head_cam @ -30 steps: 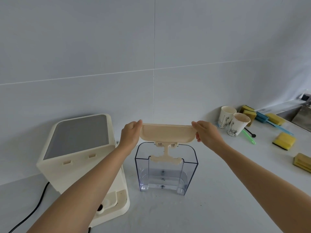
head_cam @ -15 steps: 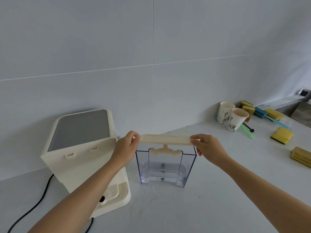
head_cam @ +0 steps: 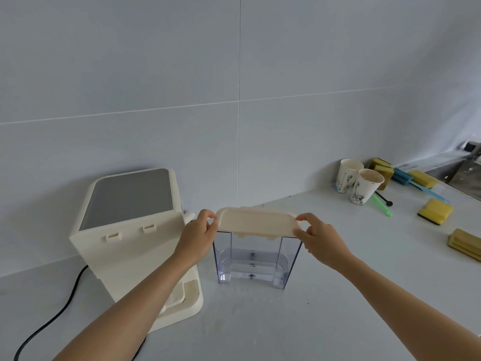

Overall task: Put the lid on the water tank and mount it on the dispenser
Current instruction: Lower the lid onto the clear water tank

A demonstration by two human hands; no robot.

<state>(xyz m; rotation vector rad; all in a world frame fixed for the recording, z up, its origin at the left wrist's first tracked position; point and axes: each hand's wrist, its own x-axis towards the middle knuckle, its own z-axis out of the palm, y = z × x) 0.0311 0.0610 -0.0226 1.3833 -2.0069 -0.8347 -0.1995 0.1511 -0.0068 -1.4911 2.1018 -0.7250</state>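
Note:
A clear plastic water tank (head_cam: 256, 259) stands upright on the white counter, just right of the cream dispenser (head_cam: 130, 230). The cream lid (head_cam: 257, 221) lies across the tank's top rim, its top face towards me. My left hand (head_cam: 199, 237) pinches the lid's left end and my right hand (head_cam: 316, 237) pinches its right end. Whether the lid is fully seated I cannot tell. The dispenser's base platform (head_cam: 191, 295) shows below my left forearm, partly hidden by it.
A black power cord (head_cam: 49, 319) runs from the dispenser towards the lower left. Two paper cups (head_cam: 358, 182) stand at the back right. Yellow sponges (head_cam: 434, 211), a blue brush (head_cam: 406, 177) and a green stick lie near a metal sink edge (head_cam: 466, 178).
Both hands have lowered the lid from above the tank down onto its rim. The lid's hanging stem, seen earlier above the opening, has gone down inside the tank.

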